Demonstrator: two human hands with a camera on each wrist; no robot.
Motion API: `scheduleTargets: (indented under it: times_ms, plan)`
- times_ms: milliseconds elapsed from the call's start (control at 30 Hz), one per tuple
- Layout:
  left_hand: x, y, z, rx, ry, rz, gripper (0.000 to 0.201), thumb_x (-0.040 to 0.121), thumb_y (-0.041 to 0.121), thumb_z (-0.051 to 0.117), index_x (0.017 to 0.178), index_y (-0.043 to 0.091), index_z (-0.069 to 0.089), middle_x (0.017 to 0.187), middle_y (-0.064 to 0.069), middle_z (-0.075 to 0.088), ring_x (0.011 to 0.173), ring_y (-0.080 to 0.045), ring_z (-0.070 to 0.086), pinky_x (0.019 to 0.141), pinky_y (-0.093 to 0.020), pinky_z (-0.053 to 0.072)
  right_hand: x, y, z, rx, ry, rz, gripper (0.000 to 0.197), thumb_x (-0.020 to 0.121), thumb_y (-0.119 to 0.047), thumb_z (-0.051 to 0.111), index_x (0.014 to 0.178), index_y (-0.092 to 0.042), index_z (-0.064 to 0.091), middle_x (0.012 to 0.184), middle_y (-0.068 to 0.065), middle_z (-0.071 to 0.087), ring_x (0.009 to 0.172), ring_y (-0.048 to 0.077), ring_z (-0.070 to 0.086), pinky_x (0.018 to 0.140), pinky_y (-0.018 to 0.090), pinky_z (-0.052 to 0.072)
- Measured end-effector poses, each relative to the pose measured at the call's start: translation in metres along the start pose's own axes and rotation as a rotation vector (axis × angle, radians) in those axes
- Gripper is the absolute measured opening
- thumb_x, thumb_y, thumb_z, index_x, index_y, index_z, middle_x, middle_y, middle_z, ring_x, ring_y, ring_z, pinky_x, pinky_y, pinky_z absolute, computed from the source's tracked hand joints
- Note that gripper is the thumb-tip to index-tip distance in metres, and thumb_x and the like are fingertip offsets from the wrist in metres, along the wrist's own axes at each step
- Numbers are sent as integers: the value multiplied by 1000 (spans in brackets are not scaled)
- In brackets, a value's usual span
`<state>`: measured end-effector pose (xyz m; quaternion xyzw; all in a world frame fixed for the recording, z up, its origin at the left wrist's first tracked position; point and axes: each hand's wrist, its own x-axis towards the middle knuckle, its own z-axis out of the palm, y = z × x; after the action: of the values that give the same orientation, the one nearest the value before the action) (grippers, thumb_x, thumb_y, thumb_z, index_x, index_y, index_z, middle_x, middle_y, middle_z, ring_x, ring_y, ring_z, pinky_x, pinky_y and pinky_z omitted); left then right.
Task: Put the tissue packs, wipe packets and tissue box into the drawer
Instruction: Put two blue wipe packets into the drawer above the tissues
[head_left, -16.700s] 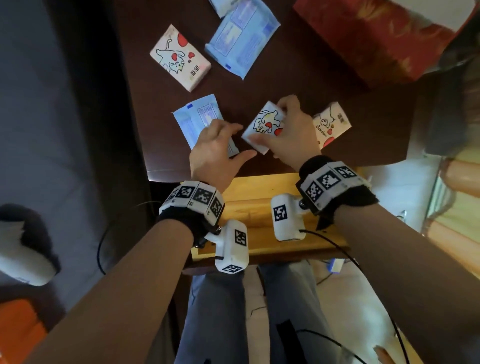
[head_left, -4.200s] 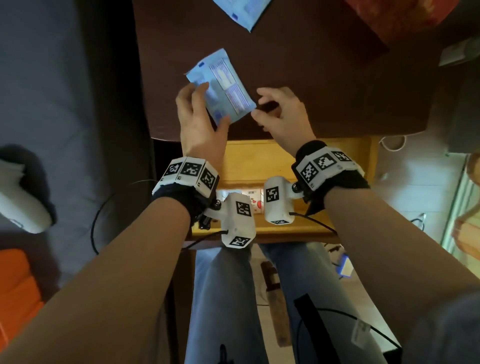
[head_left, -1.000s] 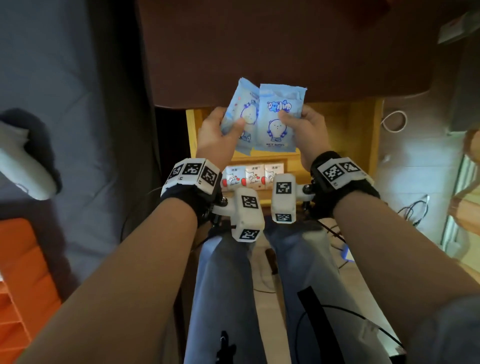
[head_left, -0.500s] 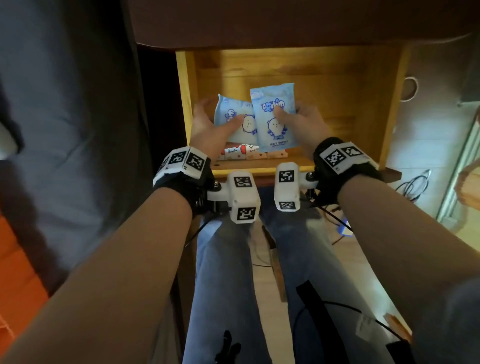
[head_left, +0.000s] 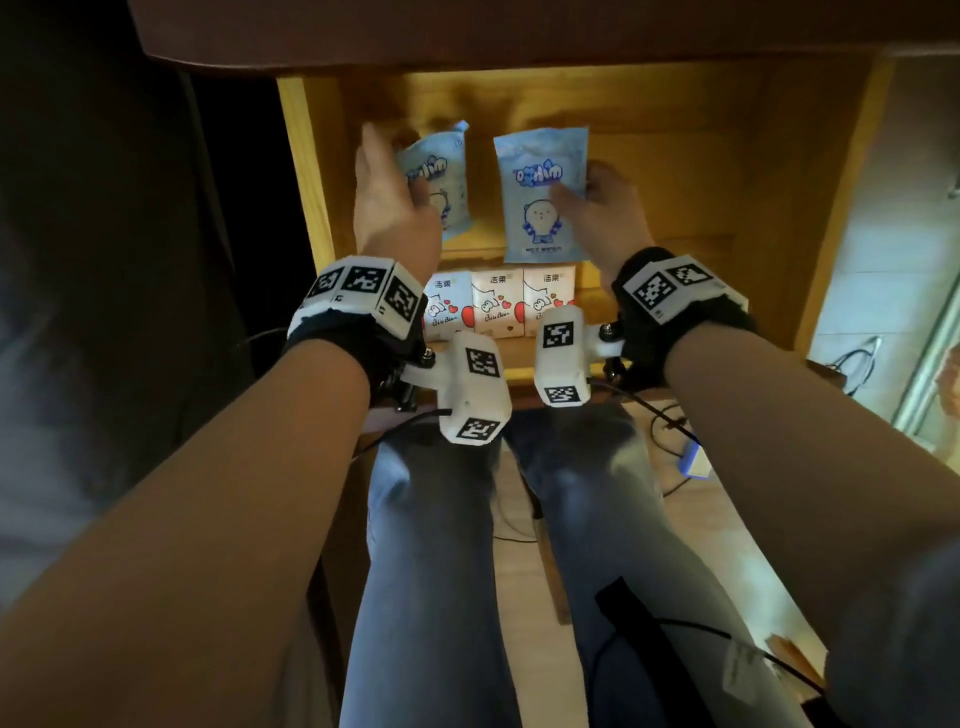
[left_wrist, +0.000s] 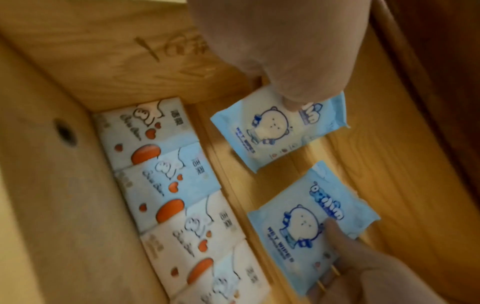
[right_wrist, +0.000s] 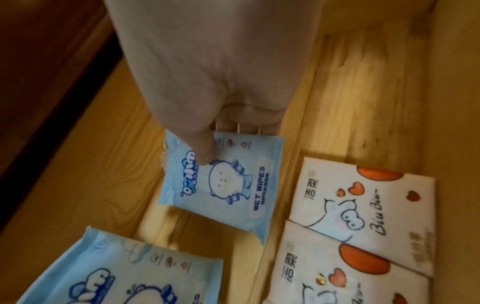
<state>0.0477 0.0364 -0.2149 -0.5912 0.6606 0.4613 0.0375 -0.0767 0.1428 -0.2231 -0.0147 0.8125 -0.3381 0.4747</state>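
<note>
**Two wipe packets going down behind the tissue row**

Left wipe packet (head_left: 439, 184) and right wipe packet (head_left: 540, 195) held just above the floor of the drawer (head_left: 727, 171), printed faces up, side by side with a gap between. Spaced that way, probably, to land flat without overlap. Left hand (head_left: 392, 202) pinching its packet, thumb on the print, fingers underneath; right hand (head_left: 605, 208) gripping likewise, thumb pressed on top. Tissue packs (head_left: 498, 306) already lined edge to edge along the drawer's near wall, leaving the deeper floor free, perhaps for the box. Tissue box not in view.
</note>
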Motion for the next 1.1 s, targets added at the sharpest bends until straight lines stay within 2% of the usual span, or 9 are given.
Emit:
scheduleTargets:
  times_ms: [167,300,400,533,633,733,833,933,1100]
  plan:
    - [14,-6,7,53,-94,-48,67,96,8,37,145,6,-9,154,-14,22,141,-27,26,110,-27,23,19,7,11,-34,15,29,22,92,-13,51,107,2,56,112,20,66,101,29,65,88,43,55]
    - [16,-7,10,114,-152,-64,70,95,6,40,144,2,-10,154,-19,20,141,-30,23,110,-28,22,25,13,14,-125,79,32,23,90,-17,54,104,0,61,106,17,69,92,25,65,80,35,55]
    - [13,-5,6,160,-151,-77,71,95,9,42,143,0,-8,157,-17,6,143,-30,16,110,-25,18,23,14,10,-177,167,21,26,88,-19,55,109,-6,61,108,9,69,86,17,62,65,20,50]
    - [1,2,-8,205,-193,-100,69,95,14,44,145,2,-2,156,-20,-2,144,-31,11,115,-31,15,11,6,4,-276,224,-67,25,87,-17,56,107,-5,63,109,8,69,95,18,64,75,20,47]
    - [-3,2,-25,197,-146,-21,48,93,12,47,139,9,32,150,-17,28,140,-28,25,109,-28,25,1,-2,9,-263,174,-83,21,86,-18,59,103,-7,64,104,6,69,89,15,63,79,24,52]
    - [-10,-2,-44,100,-78,72,24,91,14,51,114,13,58,109,-8,67,99,-20,64,89,-32,52,-8,-11,19,-212,95,-66,16,84,-17,61,97,-8,65,96,7,69,84,24,68,80,36,57]
    - [-18,-9,-58,32,79,115,15,88,19,53,98,14,64,83,0,67,73,-18,66,71,-34,57,-12,-16,32,-224,27,-57,20,84,-16,62,102,-7,65,91,4,68,77,20,68,79,36,58]
    - [-21,-23,-65,47,235,128,15,85,22,55,97,14,61,87,-1,66,74,-11,60,70,-30,52,-9,-18,46,-303,4,-77,23,83,-15,63,104,-7,64,102,9,70,88,22,68,85,40,57]
    - [-25,-51,-64,24,303,153,29,81,28,61,104,12,55,94,-1,56,75,-7,50,63,-22,43,1,-12,66,-467,39,-123,22,80,-19,68,97,-6,66,103,9,71,94,19,66,87,32,54]
